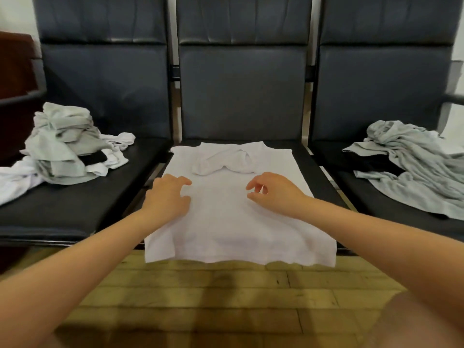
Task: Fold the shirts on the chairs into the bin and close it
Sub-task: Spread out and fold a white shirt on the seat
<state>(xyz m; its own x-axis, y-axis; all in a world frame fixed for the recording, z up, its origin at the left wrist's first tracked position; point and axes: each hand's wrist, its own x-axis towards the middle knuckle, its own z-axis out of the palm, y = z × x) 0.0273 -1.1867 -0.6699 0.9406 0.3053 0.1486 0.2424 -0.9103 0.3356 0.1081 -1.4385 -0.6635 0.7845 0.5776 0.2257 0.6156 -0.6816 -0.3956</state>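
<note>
**One white shirt spread on the middle seat, both hands over it**

One white shirt (238, 222) is laid flat on the seat of the middle chair (243, 91), its sleeves folded inward near the collar and its lower edge hanging past the front of the seat over the wooden floor (213, 292). The left hand (168, 194) is placed on the left side of the shirt, palm down, with fingers loosely bent and nothing grasped. The right hand (273, 192) is held over the right side of the shirt, fingers loosely curled; no cloth is seen pinched between them, though whether the fingertips touch the fabric cannot be told.

On the left chair (105, 79) a heap of pale grey and white clothes (65, 144) is piled, with a dark item tucked into it and a white piece trailing off toward the seat's left edge. On the right chair (384, 79) a crumpled pale grey garment (411, 162) is spread over something black (371, 162). All three chairs are dark, padded and joined side by side. A reddish-brown piece of furniture (15, 69) is seen at the far left.
</note>
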